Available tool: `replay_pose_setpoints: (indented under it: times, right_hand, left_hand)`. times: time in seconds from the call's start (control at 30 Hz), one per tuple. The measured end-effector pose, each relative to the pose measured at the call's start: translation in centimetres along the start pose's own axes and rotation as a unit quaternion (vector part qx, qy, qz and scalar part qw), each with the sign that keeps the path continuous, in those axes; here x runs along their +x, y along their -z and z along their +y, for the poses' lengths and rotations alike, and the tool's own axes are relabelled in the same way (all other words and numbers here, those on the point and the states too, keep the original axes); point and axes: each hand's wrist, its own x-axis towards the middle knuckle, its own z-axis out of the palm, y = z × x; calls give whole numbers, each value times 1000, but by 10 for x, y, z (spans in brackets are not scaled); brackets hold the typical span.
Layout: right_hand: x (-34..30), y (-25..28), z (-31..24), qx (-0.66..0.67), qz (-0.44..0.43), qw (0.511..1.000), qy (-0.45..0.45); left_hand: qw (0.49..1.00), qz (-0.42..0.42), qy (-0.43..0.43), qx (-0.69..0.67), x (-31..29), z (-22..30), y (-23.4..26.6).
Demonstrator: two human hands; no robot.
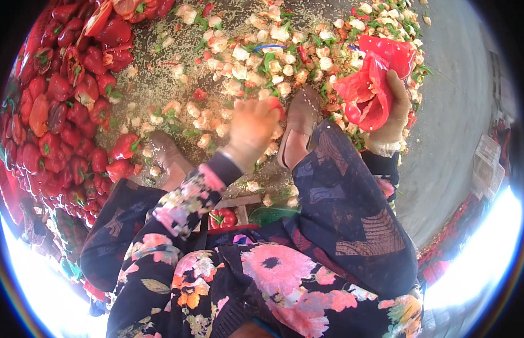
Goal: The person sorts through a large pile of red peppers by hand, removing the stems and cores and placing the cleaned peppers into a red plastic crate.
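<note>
Two hands among red peppers and a litter of cores

Two bare hands work above a concrete floor [459,112] strewn with pale seeds. The right hand [394,107] is closed on a split-open red pepper [372,84], its fingers wrapped round the flesh, which fans out up and to the left of the palm. The left hand [252,128] is seen from the back, fingers curled downward with something small and red [278,107] at the fingertips; whether it grips that piece or only touches it cannot be told.

Just beyond both hands lies a heap of cut cores and green stems [273,50], pale and white-fleshed, spreading right to the floor's bare part. Along the left runs a large pile of whole red peppers [59,112], bent by the lens. Two brown shoes sit between the hands and the lap: the left shoe [166,152] near the pepper pile, the right shoe [301,121] just beside the left hand. One whole pepper [222,218] lies between the knees, partly covered by the floral sleeve [183,205].

Dark patterned trousers [352,214] hide the floor under the legs. Bright glare washes out both lower corners, and the things at the far right edge are too small to make out.
</note>
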Motion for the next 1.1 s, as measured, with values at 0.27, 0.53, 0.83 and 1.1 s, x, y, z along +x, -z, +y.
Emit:
replay_pose_setpoints:
  times: [0.27,0.53,0.83,1.1]
  right_hand:
    - [-2,14,-6,-8,35,999,-5]
    - [-7,30,-7,3,61,998,-5]
    - [1,34,5,4,49,998,-27]
    - [0,36,11,2,38,999,-34]
  left_hand:
    - [963,-152,-53,216,25,7,-75]
    - [957,-138,-148,210,14,12,-75]
    - [969,-154,-124,148,7,1,-83]
    - [966,-180,-54,175,14,-1,-79]
